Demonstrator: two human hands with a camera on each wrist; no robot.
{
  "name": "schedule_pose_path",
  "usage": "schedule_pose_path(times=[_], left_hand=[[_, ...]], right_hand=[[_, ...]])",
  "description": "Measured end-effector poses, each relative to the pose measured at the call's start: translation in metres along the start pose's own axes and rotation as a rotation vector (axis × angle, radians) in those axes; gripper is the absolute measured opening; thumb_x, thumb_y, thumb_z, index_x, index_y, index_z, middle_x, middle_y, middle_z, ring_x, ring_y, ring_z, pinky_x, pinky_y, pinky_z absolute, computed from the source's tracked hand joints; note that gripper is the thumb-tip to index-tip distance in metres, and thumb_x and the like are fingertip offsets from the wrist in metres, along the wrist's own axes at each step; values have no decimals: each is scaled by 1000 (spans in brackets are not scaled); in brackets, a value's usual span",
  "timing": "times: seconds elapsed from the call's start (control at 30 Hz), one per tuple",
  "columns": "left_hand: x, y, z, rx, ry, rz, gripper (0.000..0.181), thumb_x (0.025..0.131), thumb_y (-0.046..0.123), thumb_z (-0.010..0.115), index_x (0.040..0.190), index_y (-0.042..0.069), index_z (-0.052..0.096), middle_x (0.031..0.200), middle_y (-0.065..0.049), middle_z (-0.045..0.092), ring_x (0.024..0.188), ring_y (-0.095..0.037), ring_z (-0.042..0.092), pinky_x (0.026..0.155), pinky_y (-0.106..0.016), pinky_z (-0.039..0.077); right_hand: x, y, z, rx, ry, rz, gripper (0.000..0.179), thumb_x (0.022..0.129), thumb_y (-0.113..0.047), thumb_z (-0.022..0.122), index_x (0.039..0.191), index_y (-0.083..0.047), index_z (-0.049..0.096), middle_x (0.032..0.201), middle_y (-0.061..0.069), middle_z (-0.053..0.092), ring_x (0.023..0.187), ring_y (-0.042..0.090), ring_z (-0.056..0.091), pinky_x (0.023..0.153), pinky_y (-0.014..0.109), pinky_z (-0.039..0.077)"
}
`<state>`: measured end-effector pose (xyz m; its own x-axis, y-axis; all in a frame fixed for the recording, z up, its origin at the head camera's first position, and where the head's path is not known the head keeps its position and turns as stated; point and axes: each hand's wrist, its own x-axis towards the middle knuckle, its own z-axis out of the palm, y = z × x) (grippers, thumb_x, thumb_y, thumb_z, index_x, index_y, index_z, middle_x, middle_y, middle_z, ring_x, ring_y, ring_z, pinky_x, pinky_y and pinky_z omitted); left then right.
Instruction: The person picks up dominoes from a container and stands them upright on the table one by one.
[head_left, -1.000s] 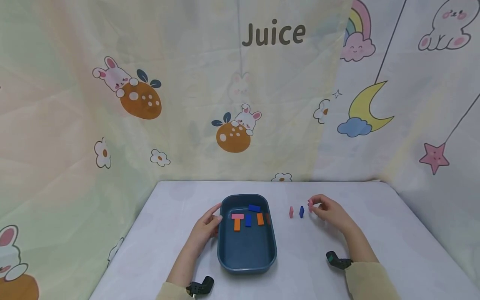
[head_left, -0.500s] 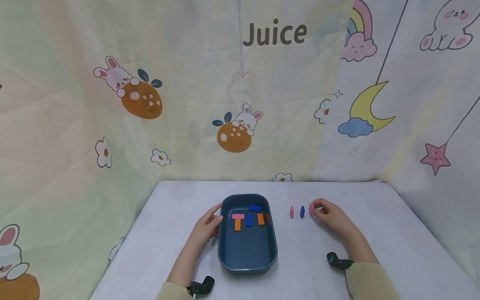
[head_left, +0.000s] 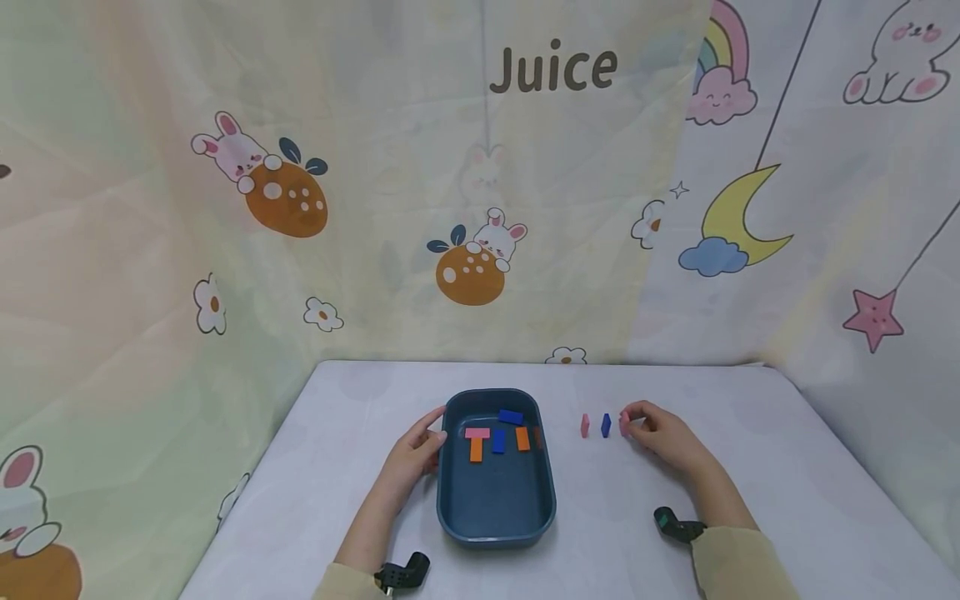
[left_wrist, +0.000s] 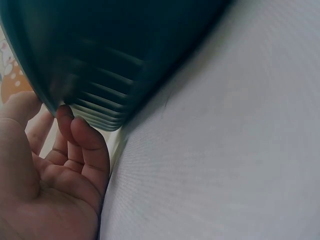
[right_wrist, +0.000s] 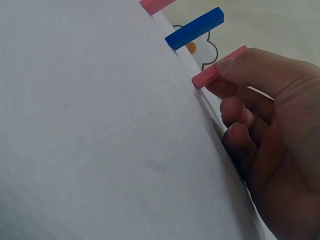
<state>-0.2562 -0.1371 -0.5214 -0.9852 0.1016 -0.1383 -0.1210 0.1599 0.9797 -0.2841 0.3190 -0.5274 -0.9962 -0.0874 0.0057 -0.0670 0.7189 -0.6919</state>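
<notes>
My right hand (head_left: 662, 433) pinches a pink domino block (right_wrist: 205, 76) between thumb and fingers, holding it on end with its lower edge right at the tabletop. Left of it, a blue domino (head_left: 606, 426) and another pink domino (head_left: 585, 426) stand upright in the same row, spaced apart. My left hand (head_left: 411, 452) grips the left side of a dark blue-green tray (head_left: 495, 508), thumb at the rim and fingers curled against the outer wall in the left wrist view. Inside the tray lie several blocks, among them a blue one (head_left: 511, 417), an orange one (head_left: 522, 438) and a pink one (head_left: 477, 433).
A white cloth covers the table (head_left: 600, 517), whose far edge meets a printed curtain (head_left: 375, 167). Black wrist cameras sit on both wrists, the left one (head_left: 405, 572) near the tray's lower left corner.
My right hand has come down slightly, lowering the pink domino to the table in line with the other two. The left hand and the tray stay put.
</notes>
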Motion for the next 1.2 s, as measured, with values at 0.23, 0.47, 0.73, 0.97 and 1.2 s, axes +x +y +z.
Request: schedule_pose_path(times=[0.23, 0.47, 0.73, 0.97, 1.2], left_hand=[[0, 0, 0, -3, 3, -4, 40, 87, 40, 58, 125, 49, 47, 101, -11, 58, 81, -25, 60, 73, -31, 51], [0, -1, 0, 1, 12, -3, 40, 87, 40, 58, 124, 50, 46, 101, -11, 58, 81, -25, 60, 73, -31, 51], [0, -1, 1, -1, 15, 3, 39, 88, 39, 58, 124, 49, 47, 101, -11, 58, 80, -25, 59, 72, -31, 51], [34, 12, 76, 19, -256, 35, 39, 88, 39, 58, 124, 48, 48, 101, -13, 57, 80, -26, 59, 72, -31, 50], [34, 23, 214, 67, -709, 71, 41, 86, 42, 60, 124, 48, 48, 102, -12, 57, 81, -26, 59, 72, -31, 50]], right_hand=[[-1, 1, 0, -19, -3, 4, 34, 85, -43, 61, 115, -29, 54, 110, 0, 58, 74, 15, 49, 63, 27, 39], [-1, -3, -2, -3, -13, 21, 35, 84, -42, 62, 116, -29, 53, 108, 1, 57, 75, 16, 49, 64, 27, 39], [-4, -9, -5, 27, -38, 13, 38, 84, -42, 62, 118, -27, 53, 116, 2, 56, 80, 19, 49, 66, 28, 42], [-105, 32, -51, 37, 135, 205, 41, 83, -42, 63, 119, -24, 53, 119, 3, 56, 80, 20, 49, 65, 27, 43], [-303, 57, -74, -36, 414, 579, 38, 84, -39, 63, 119, -28, 52, 107, 2, 57, 75, 19, 50, 63, 30, 41]])
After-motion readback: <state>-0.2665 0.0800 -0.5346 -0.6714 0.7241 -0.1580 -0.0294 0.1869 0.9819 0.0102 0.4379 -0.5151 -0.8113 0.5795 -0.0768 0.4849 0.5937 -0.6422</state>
